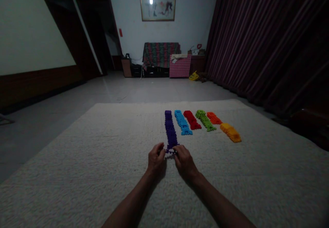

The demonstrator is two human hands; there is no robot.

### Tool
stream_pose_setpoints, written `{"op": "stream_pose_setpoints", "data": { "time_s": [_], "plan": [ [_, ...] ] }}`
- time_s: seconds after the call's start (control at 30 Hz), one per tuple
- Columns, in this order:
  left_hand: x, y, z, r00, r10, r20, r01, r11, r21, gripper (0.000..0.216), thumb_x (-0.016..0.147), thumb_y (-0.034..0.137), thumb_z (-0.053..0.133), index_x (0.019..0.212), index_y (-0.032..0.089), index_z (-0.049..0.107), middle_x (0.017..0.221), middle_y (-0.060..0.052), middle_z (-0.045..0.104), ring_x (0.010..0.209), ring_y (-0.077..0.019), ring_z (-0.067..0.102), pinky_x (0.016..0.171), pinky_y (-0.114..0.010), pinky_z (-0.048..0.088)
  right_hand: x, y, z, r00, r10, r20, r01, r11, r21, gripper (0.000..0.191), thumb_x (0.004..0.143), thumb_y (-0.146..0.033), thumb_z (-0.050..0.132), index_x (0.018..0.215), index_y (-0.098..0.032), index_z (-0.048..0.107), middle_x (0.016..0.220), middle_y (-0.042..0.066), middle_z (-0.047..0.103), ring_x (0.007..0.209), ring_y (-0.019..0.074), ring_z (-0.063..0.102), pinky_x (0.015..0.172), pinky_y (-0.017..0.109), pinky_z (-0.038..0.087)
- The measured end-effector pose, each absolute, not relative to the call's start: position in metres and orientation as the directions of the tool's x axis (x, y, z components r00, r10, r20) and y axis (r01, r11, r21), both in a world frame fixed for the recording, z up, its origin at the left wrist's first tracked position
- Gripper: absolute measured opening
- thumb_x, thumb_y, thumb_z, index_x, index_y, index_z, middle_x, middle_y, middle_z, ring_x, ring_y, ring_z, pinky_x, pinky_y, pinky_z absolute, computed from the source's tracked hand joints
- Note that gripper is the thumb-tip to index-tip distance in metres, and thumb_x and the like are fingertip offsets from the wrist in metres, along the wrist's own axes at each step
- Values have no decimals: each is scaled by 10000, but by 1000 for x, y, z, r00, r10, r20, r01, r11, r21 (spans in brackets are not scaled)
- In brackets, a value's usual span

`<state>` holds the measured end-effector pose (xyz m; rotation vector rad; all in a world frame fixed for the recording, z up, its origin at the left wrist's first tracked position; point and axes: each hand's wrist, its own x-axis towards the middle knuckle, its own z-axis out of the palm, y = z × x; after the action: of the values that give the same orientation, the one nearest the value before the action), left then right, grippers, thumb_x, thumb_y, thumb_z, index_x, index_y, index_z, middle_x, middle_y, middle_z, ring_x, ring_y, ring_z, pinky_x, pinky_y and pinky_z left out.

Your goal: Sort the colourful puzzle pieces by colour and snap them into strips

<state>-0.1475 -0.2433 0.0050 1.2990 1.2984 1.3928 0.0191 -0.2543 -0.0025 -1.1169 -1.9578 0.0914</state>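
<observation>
A long strip of dark purple plastic pieces (pixel 170 128), looking like interlocking building pieces, lies lengthwise on the pale mat, pointing away from me. At its near end, my left hand (pixel 156 158) is closed with thumb and fingers at the left edge of the last purple piece. My right hand (pixel 185 160) pinches the right side of that same piece. Part of the piece is hidden by the fingers. Right of the purple strip lie a light blue strip (pixel 182 122), a red strip (pixel 192 120) and a green strip (pixel 205 120). Farther right are an orange group (pixel 214 118) and a yellow-orange group (pixel 230 132).
The pieces lie on a large textured cream mat (pixel 97 187) over a grey tiled floor (pixel 102 89). Cloth-covered furniture (pixel 160 55) and a red-checked cloth (pixel 180 67) stand against the far wall. A dark curtain (pixel 239 39) hangs along the right side.
</observation>
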Motion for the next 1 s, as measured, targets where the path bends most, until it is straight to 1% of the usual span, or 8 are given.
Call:
{"op": "stream_pose_setpoints", "data": {
  "time_s": [0.07, 0.17, 0.3, 0.53, 0.7, 0.87, 0.93, 1.0],
  "plan": [
    [-148, -242, 3, -168, 973, 156, 86, -143, 986, 280, 750, 232, 677, 1021, 177, 723, 1094, -110, 732, 1038, -247, 657, 970, -387, 488, 25, -248, -2, -206, 739, 641, 700, 569, -432, 346, 848, -21, 486, 1134, -183, 593, 1069, 104, 651, 1011, 251, 603, 885, 420, 514],
    [-149, -241, 1, -166, 973, 162, 83, -150, 985, 271, 743, 217, 673, 1005, 173, 723, 1065, -109, 736, 1020, -243, 661, 963, -387, 490, 30, -239, -3, -193, 752, 630, 738, 534, -412, 341, 833, -22, 487, 1116, -171, 604, 1056, 109, 655, 998, 261, 600, 878, 437, 507],
    [-148, -239, -4, -193, 970, 151, 38, -146, 989, 279, 720, 207, 687, 995, 177, 729, 1049, -98, 744, 1012, -236, 666, 963, -378, 494, 31, -236, -6, -183, 766, 616, 759, 508, -407, 387, 815, -25, 493, 1167, -150, 596, 1125, 134, 625, 1066, 280, 573, 927, 467, 497],
    [-146, -230, -20, -246, 958, 150, 14, -151, 988, 291, 716, 237, 664, 987, 165, 739, 1035, -99, 756, 992, -217, 689, 948, -362, 514, 30, -238, -8, -132, 739, 660, 717, 531, -452, 491, 797, -84, 544, 1280, -171, 533, 1256, 150, 565, 1190, 297, 529, 1029, 521, 474],
    [-147, -230, -19, -258, 951, 169, 10, -172, 985, 306, 717, 248, 646, 993, 159, 741, 1035, -113, 760, 987, -230, 694, 936, -379, 518, 31, -237, -14, -96, 761, 642, 705, 508, -496, 505, 822, -162, 561, 1324, -160, 511, 1329, 173, 534, 1262, 299, 512, 1076, 523, 464],
    [-147, -232, -18, -254, 958, 137, -13, -144, 989, 307, 723, 263, 634, 991, 156, 740, 1032, -115, 758, 983, -233, 687, 936, -386, 513, 33, -234, -21, -106, 818, 565, 726, 452, -519, 590, 826, -251, 581, 1391, -119, 474, 1444, 210, 475, 1375, 319, 438, 1140, 538, 401],
    [-148, -229, -19, -252, 961, 112, -19, -121, 993, 304, 725, 269, 631, 985, 153, 737, 1023, -114, 757, 979, -231, 686, 928, -375, 516, 35, -232, -21, -122, 854, 505, 729, 423, -538, 655, 817, -277, 591, 1430, -103, 440, 1499, 223, 427, 1420, 323, 393, 1166, 538, 364],
    [-149, -223, -17, -224, 970, 96, -14, -101, 995, 319, 749, 289, 611, 1015, 157, 729, 1022, -109, 751, 958, -217, 688, 884, -348, 531, 37, -228, -19, -159, 889, 430, 733, 398, -552, 748, 789, -295, 617, 1474, -96, 392, 1561, 230, 353, 1469, 328, 324, 1196, 536, 313]
  ]
}}
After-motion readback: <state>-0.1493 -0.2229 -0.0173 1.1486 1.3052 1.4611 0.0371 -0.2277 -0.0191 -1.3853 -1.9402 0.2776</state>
